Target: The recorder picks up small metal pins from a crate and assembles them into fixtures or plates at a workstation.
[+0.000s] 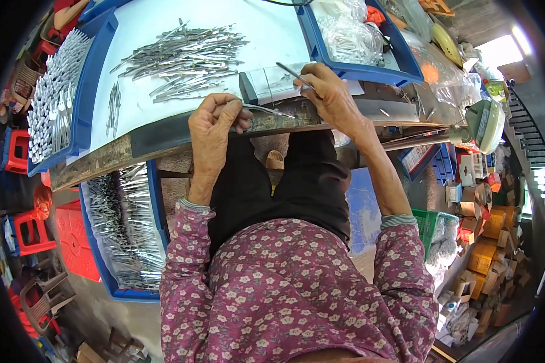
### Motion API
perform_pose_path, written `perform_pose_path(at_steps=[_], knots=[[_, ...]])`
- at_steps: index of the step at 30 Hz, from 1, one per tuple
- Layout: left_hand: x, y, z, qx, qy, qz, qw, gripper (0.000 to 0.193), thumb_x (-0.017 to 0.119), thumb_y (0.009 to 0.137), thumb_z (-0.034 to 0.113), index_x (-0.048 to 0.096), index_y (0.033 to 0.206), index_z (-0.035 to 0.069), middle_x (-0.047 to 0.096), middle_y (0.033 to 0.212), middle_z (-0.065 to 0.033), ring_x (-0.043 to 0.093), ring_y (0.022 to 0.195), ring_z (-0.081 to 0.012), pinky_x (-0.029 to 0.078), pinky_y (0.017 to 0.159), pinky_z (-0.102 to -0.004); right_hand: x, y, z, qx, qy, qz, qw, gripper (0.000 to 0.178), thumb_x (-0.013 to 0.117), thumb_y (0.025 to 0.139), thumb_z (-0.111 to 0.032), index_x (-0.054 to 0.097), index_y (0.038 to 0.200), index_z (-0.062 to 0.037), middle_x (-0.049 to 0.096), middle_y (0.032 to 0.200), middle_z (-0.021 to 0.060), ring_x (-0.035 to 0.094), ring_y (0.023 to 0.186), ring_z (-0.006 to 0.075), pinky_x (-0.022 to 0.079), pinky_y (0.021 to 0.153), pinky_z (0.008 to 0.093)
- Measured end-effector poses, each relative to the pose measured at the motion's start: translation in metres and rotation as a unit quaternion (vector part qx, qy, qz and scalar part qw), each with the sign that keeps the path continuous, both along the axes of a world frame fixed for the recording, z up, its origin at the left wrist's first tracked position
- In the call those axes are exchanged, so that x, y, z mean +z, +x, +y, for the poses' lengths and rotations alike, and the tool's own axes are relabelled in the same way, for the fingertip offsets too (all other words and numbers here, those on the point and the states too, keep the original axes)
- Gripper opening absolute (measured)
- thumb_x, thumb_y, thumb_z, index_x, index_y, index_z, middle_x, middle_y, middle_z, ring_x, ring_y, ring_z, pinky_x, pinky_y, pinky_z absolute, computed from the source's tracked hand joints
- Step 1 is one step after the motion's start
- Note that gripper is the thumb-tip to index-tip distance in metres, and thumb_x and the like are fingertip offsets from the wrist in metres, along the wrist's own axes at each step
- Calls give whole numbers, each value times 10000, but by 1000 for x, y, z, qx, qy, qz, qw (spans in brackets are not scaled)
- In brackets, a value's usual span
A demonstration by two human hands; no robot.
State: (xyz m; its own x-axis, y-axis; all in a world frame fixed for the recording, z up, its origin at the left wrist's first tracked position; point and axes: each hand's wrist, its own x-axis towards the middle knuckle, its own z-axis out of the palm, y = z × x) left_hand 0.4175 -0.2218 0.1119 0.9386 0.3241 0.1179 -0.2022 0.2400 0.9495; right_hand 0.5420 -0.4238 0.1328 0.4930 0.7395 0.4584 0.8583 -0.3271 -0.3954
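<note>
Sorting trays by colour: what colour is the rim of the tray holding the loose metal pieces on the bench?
Blue: the tray has a blue rim around a white floor, clearest in the head view.

Metal pieces pile (184, 57) lies mid-table (133, 109), w/ a tray of sleeved pieces (54, 100) to its left, bagged pieces in a tray (360, 45) to its right, a small block (269, 85) at the near edge betw. both hands, & another full tray (124, 227) below the table's left.

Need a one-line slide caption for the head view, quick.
Seated at a workbench, left hand and right hand each pinch a thin metal piece beside a loose pile of metal pieces.
</note>
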Motion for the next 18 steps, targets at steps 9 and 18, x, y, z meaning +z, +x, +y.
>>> perform_pose_path(at_steps=[9,18], knots=[[0,0,-6,-6,-6,12,1000,145,571,865,120,556,913,-17,630,727,-105,570,582,-107,434,527,-202,-3,-6,-3,-22,7,-68,997,194,605,744,-6,546,924,-48,528,938,120,533,866,305,446,691,364],[3,-1,-21,-38,-19,30,999,164,578,866,158,558,911,2,634,719,-89,571,576,-101,428,520,-196,36,-49,14,-87,211,317,920,123,646,794,-83,573,853,-4,496,659,-45,418,605,31,359,524,207]])
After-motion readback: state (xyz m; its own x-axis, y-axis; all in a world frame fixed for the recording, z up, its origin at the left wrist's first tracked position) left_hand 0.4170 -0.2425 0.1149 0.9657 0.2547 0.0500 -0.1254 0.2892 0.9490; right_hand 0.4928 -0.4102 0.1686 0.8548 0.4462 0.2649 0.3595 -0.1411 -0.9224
